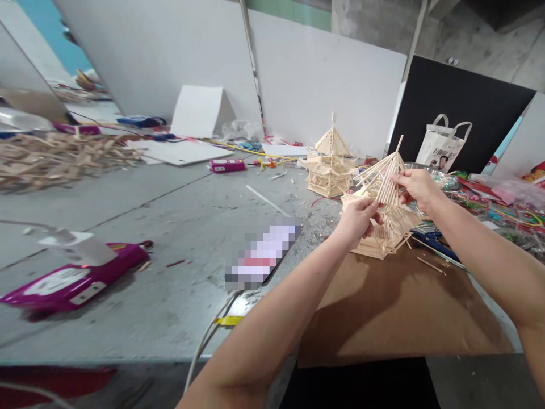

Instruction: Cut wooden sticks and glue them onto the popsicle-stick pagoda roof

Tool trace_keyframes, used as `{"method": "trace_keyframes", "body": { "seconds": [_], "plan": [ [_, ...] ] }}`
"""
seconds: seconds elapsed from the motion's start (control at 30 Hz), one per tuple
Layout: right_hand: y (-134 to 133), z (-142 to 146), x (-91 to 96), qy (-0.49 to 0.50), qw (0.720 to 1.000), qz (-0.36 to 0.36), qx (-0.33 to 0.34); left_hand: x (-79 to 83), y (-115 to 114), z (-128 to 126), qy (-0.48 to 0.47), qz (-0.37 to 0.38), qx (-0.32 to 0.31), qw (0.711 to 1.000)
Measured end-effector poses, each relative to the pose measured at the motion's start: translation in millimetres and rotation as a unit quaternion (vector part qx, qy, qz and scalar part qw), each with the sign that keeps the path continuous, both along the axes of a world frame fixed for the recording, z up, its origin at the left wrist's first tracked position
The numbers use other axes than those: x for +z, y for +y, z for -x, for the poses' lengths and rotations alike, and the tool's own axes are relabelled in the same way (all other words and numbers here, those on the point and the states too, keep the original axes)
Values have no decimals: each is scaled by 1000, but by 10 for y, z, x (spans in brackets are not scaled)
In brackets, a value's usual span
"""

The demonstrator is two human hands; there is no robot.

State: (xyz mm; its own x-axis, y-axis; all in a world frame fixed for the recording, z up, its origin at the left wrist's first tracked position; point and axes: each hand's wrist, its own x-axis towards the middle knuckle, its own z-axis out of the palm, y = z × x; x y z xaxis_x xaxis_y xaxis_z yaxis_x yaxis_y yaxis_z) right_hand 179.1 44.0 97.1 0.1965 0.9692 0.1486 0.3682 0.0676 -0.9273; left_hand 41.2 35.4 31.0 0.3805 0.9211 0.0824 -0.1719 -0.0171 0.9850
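Note:
A pointed roof made of thin wooden sticks is held between my two hands, with one longer stick rising from its peak. My left hand pinches the roof's lower edge from the left. On the other side, my right hand grips it between thumb and fingers. Directly beneath is a wider stick-built pagoda base, partly covered by the roof and my left hand; whether roof and base touch I cannot tell. A similar small stick pagoda stands upright behind, a little to the left.
Brown board lies under the work. Left of it are a phone with cables and a purple power strip with a white plug. Blue-handled pliers lie at the right. Wood pieces are heaped far left; clutter fills the right.

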Motion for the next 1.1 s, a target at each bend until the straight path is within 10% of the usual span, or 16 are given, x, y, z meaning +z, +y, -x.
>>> {"method": "trace_keyframes", "body": {
  "seconds": [1.1],
  "plan": [
    [-46,13,0,2,1000,-6,1,14,-15,-9,-7,4,4,1000]
  ]
}}
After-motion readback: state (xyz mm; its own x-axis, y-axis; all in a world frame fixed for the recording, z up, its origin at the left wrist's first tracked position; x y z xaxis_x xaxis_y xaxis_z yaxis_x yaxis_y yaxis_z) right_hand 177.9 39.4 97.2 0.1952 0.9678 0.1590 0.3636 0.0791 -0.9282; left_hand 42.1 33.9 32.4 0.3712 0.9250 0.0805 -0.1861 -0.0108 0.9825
